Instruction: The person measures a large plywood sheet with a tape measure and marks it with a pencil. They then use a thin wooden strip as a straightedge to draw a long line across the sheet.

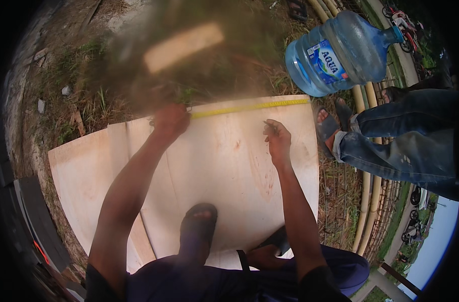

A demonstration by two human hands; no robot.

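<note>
A large pale plywood sheet (224, 166) lies on the ground in front of me. Along its far edge stretches the yellow blade of a tape measure (249, 106), reaching to the sheet's far right corner. My left hand (171, 122) is closed on the tape measure at the blade's left end; the fingers hide most of what they grip. Over the right part of the sheet, below the blade, my right hand (278, 141) is closed with its fingertips pinched together. Something small, thin and dark shows at those fingertips, too small to name.
A big blue water jug (343, 53) lies on its side beyond the right corner, near bamboo poles (369, 201). Another person's jeans-clad legs (401, 136) stand at the right. My sandalled foot (199, 224) rests on the sheet. A narrow board (139, 236) lies at left.
</note>
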